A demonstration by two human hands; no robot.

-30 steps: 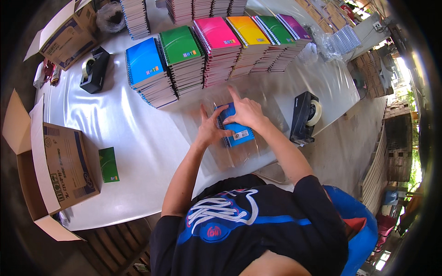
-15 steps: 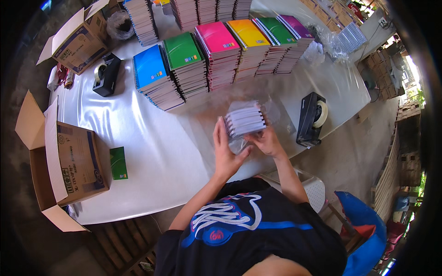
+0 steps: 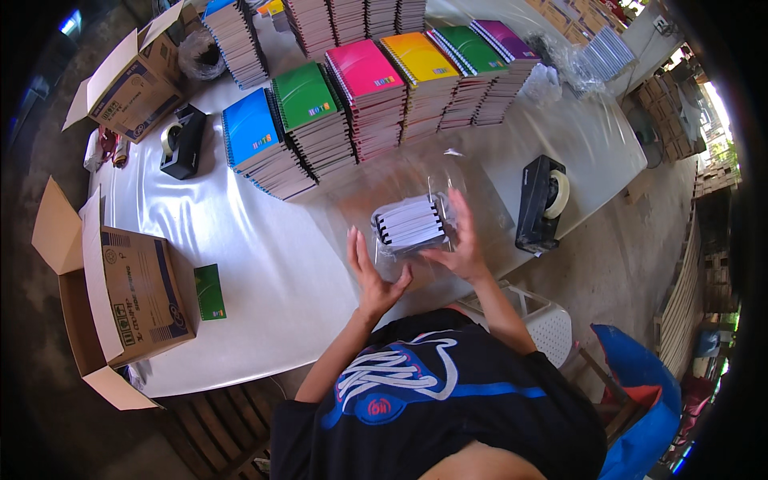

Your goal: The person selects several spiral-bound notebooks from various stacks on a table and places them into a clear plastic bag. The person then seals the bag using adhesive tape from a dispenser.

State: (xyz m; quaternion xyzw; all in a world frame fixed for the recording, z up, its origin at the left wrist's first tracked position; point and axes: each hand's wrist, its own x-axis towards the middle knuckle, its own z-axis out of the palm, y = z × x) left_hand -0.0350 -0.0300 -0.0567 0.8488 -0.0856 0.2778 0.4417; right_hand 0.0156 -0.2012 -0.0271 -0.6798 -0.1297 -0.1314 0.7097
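Note:
A bundle of spiral notebooks point(image 3: 410, 222), white page edges facing up and dark bindings at its ends, sits in clear plastic wrap. It rests over a clear plastic sheet point(image 3: 344, 200) on the table. To the left of the bundle, my left hand point(image 3: 374, 276) is open, fingers spread, a little apart from it. At the right side, my right hand point(image 3: 460, 240) is open too, fingers stretched along the wrapped bundle; whether they touch the plastic is hard to tell. Beyond stand tall stacks of notebooks with blue point(image 3: 254, 128), green point(image 3: 301, 94), pink point(image 3: 362, 70), yellow point(image 3: 419, 60) and purple point(image 3: 504, 40) covers.
A black tape dispenser point(image 3: 538, 204) stands to the right, another tape dispenser point(image 3: 184, 142) at the far left. Open cardboard boxes point(image 3: 140, 288) line the left side. A single green notebook point(image 3: 210, 292) lies beside the near box. A white stool point(image 3: 540, 320) stands by the table's front edge.
The notebook bundle has come down onto the table, turned flatter. My hands have spread apart from around it, the right one moving up along its right side.

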